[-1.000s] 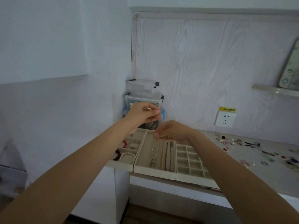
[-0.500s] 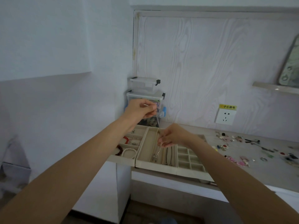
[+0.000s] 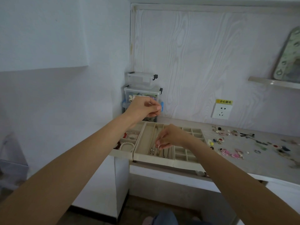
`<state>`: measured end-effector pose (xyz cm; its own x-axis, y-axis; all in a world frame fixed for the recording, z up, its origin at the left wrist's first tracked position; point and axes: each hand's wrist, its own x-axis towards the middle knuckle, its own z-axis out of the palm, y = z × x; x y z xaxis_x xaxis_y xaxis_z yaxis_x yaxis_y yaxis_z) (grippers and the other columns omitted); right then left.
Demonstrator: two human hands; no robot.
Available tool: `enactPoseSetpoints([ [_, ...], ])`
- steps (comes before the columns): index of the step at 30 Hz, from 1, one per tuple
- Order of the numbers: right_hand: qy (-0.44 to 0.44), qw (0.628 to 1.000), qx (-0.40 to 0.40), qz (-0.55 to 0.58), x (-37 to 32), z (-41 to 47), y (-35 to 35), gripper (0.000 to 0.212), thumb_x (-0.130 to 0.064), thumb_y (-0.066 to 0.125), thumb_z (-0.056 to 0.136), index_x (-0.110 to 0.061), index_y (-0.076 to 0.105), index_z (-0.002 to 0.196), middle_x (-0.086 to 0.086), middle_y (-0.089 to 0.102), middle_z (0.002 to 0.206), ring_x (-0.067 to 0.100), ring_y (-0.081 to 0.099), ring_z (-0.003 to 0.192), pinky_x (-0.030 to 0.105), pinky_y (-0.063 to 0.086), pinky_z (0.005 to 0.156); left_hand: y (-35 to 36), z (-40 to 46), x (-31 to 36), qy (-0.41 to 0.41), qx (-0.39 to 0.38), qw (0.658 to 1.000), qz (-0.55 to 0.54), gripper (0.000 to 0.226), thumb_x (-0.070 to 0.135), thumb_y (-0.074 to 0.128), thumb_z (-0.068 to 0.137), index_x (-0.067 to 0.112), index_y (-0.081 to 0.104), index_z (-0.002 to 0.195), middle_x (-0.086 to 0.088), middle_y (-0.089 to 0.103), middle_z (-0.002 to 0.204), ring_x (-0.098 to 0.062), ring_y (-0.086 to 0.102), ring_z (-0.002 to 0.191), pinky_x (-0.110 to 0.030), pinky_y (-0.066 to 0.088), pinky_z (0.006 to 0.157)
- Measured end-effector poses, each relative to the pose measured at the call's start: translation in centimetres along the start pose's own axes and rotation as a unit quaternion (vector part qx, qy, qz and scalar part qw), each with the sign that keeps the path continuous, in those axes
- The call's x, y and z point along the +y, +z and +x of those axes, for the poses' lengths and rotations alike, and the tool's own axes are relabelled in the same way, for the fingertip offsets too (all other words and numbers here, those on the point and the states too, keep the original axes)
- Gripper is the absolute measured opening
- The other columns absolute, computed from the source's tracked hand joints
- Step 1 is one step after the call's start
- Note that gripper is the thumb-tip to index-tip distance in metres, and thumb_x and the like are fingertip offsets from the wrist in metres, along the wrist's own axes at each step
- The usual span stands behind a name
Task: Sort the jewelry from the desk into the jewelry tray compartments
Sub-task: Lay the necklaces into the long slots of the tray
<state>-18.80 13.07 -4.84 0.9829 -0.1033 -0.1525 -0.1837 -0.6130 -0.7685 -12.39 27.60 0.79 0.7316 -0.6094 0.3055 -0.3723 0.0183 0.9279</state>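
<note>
Left hand: the left hand is raised in front of the stacked clear boxes, its fingertips pinched on something small and shiny, by my guess the top end of a necklace chain, though the chain itself is too thin to follow.
Right hand: the right hand hangs low over the jewelry tray, thumb and forefinger pinching a small silvery piece, likely the pendant or clasp end.
Where the piece is: held just above the long narrow compartments in the tray's middle section, where other necklaces already lie lengthwise.
Rest of the jewelry: a pearl bracelet sits in the left section of the tray; plenty of loose pieces lie scattered on the table to the right.
Doing this step well: I would set the lower end at the near end of a free slot first, then bring the upper hand down and back so the chain lies straight along the channel, not bunched or crossing its neighbours. Let go of the bottom end only once the chain rests flat.
Risk: a slack chain may tangle with the ones beside it.
Writing: a yellow sticker above the wall socket reads "小心触电", a warning against electric shock. No brand names are legible to me.
</note>
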Motion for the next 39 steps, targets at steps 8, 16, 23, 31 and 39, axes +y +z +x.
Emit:
enactPoseSetpoints([
  [8,-0.011,0.999,0.025,-0.016,0.2,1.0,-0.8,0.019,0.002,0.066,0.081,0.006,0.069,0.099,0.022,0.07,0.097,0.028,0.069,0.089,0.033,0.055,0.089,0.6,2.7,-1.5,-0.002,-0.02,0.996,0.088,0.005,-0.001,0.062,0.086,0.002,0.066,0.085,-0.007,0.067,0.077,-0.011,0.065,0.068,-0.019,0.057,0.07],
  [16,0.0,0.994,0.105,0.021,0.5,4.2,-4.1,0.04,0.003,0.062,0.084,0.001,0.056,0.123,0.025,0.064,0.114,0.031,0.064,0.098,0.037,0.053,0.086,1.4,7.0,-4.2,0.002,-0.06,0.973,0.225,0.01,0.006,0.068,0.083,0.004,0.07,0.093,-0.014,0.072,0.086,-0.02,0.07,0.077,-0.027,0.056,0.079],
  [23,0.024,0.992,0.116,0.042,1.4,8.2,-5.2,0.031,0.004,0.061,0.083,0.006,0.06,0.113,0.026,0.065,0.099,0.023,0.059,0.083,0.038,0.051,0.087,1.9,10.5,-6.4,-0.012,-0.094,0.951,0.294,0.015,0.01,0.07,0.082,0.007,0.069,0.097,-0.009,0.07,0.09,-0.013,0.066,0.075,-0.012,0.051,0.064],
  [31,0.045,0.993,0.103,-0.046,3.0,11.4,-5.2,0.028,-0.009,0.069,0.08,0.0,0.065,0.105,0.009,0.062,0.088,0.018,0.058,0.081,0.031,0.051,0.08,3.0,12.7,-9.4,-0.017,-0.136,0.923,0.36,0.015,0.007,0.067,0.081,0.011,0.071,0.094,0.002,0.06,0.091,-0.005,0.055,0.08,-0.01,0.039,0.065],
  [39,0.044,0.985,0.155,-0.055,4.8,11.9,-5.6,0.027,-0.021,0.072,0.08,-0.008,0.064,0.102,0.007,0.066,0.093,0.014,0.059,0.082,0.019,0.045,0.063,4.5,13.7,-12.1,-0.032,-0.144,0.912,0.383,0.013,0.01,0.064,0.085,0.006,0.067,0.097,-0.008,0.065,0.096,-0.011,0.059,0.081,-0.019,0.048,0.074],
])
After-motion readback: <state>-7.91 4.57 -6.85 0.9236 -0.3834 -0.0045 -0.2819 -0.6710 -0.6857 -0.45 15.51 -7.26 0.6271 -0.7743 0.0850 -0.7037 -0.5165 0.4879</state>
